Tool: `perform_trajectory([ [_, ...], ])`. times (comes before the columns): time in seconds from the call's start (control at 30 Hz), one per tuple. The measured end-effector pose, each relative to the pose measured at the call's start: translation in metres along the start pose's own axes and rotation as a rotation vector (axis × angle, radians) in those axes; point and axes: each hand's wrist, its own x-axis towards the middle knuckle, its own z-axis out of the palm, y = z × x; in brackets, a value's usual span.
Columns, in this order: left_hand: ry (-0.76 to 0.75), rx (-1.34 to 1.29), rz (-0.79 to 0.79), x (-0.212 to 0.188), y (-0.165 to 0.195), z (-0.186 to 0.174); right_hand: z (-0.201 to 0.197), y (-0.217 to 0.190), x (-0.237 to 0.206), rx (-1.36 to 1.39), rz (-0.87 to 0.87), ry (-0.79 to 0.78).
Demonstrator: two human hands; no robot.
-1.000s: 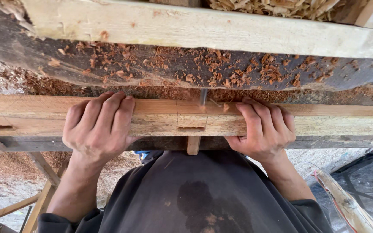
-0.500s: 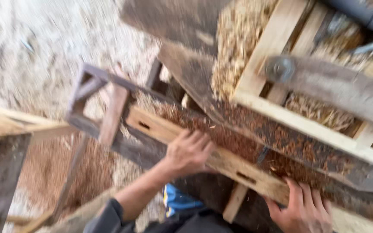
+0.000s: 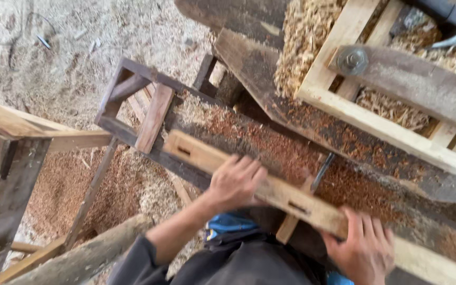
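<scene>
Rail (image 3: pixel 270 187) — pale squared timber with dark rectangular mortise slots cut in its face, lying on a dark workbench (image 3: pixel 270 140) strewn with reddish wood chips. Long axis runs from upper left down to lower right, upper end stopping just past the bench's left frame. Left hand (image 3: pixel 234 182) lies palm-down over it, fingers curled across the top; right hand (image 3: pixel 362 248) grips the near edge lower down. Chisel (image 3: pixel 322 171) stands just behind the rail. Sawdust floor (image 3: pixel 69 58) opens out beyond the left end.
</scene>
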Motion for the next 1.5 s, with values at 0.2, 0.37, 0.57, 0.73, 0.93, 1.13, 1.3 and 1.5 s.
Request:
perform_trajectory([
  [0.2, -0.017, 0.016, -0.04, -0.015, 0.004, 0.005, 0.006, 0.0, -0.005, 0.056, -0.028, 0.013],
  [0.37, -0.027, 0.055, -0.041, -0.006, 0.0, 0.019, 0.023, 0.017, -0.011, 0.04, -0.077, 0.029],
  [0.57, -0.075, 0.105, 0.001, 0.016, -0.006, 0.034, 0.04, 0.033, -0.021, 0.099, -0.027, 0.031],
  [0.73, -0.167, 0.107, 0.024, 0.024, -0.009, 0.036, 0.032, 0.034, -0.01, 0.106, 0.007, -0.08],
  [0.93, -0.161, 0.125, 0.051, 0.026, -0.008, 0.044, 0.036, 0.039, -0.015, 0.085, -0.003, -0.094],
  [1.13, -0.187, 0.145, 0.061, 0.025, -0.01, 0.049, 0.035, 0.046, -0.019, 0.067, -0.044, -0.182],
  [1.3, -0.201, 0.156, 0.059, 0.023, -0.009, 0.047, 0.035, 0.046, -0.02, 0.048, -0.017, -0.142],
  [1.5, -0.186, 0.194, 0.07, 0.023, -0.01, 0.049, 0.037, 0.048, -0.023, 0.051, -0.036, -0.132],
])
